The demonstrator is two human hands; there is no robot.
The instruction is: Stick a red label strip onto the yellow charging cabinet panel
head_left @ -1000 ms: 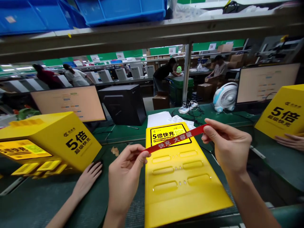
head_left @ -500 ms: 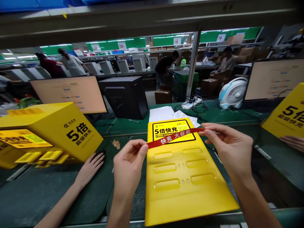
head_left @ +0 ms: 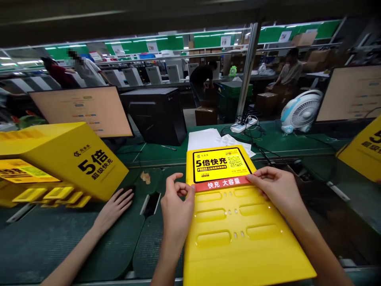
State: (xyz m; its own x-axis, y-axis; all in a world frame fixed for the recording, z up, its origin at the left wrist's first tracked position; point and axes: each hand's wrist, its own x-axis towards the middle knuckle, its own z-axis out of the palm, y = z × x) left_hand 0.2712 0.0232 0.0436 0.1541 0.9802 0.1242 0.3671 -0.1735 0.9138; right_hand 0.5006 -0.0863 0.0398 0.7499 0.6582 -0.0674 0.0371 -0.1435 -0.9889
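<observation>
A red sticker strip (head_left: 223, 183) with white characters lies level across a yellow panel (head_left: 238, 260), just under its black-framed label with a QR code (head_left: 222, 163). My left hand (head_left: 177, 208) is closed, its thumb and fingertips pinching the strip's left end at the panel's edge. At the other end, my right hand (head_left: 278, 192) is closed too, with thumb and forefinger on the strip's right tip. Whether the strip touches the panel along its whole length I cannot tell. Below it, the panel has rows of rounded recesses with small holes between them.
A co-worker's hand (head_left: 114, 208) rests by a yellow cabinet (head_left: 98, 169) on the left. Another yellow cabinet (head_left: 363, 147) stands at the right. Behind the panel are white sheets (head_left: 202, 139), a black computer case (head_left: 154, 115), a power strip (head_left: 242, 125) and a fan (head_left: 302, 111).
The strip has come down from a slanted position over the label to lie straight below it. Both hands moved with it, the left one rightward. My view has shifted slightly.
</observation>
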